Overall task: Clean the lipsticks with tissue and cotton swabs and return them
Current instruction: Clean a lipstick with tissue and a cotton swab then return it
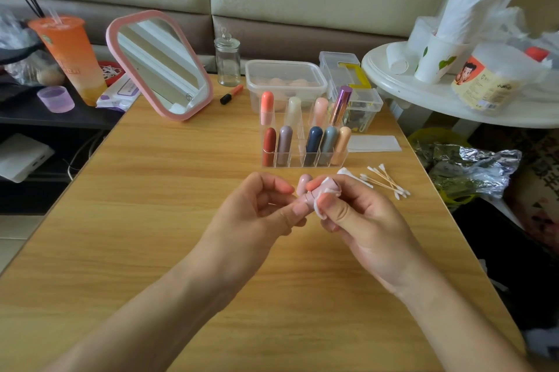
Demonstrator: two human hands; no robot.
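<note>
- Head view: both hands meet low over the middle of the bench (pixel 151 190), just in front of the rack (pixel 302 157).
- Left hand (pixel 260 208) pinches a pale pink lipstick (pixel 304 184) between thumb and fingertips, its rounded end pointing up and away.
- Right hand (pixel 360 217) is curled, with thumb and forefinger pressing a white tissue (pixel 321 210) around the nearer part of that lipstick; the tissue hides that end.
- Lipstick and tissue are held in the air, clear of the bench top.
- Rack is clear plastic and holds upright tubes: red, mauve, navy, grey-blue and peach in front; coral, cream and pink behind, plus a metallic purple one leaning right.
- Swabs (pixel 388 181) lie loose on the bench just right of the right hand, fanned out and overlapping.
- A flat white sheet (pixel 375 143) lies right of the rack.
- Behind the rack stands a lidded clear box (pixel 286 69); left of it are a small glass jar (pixel 227 61) and a tilted pink-framed mirror (pixel 160 66).
- An orange cup (pixel 71 54) stands on the dark shelf to the far left.
</note>
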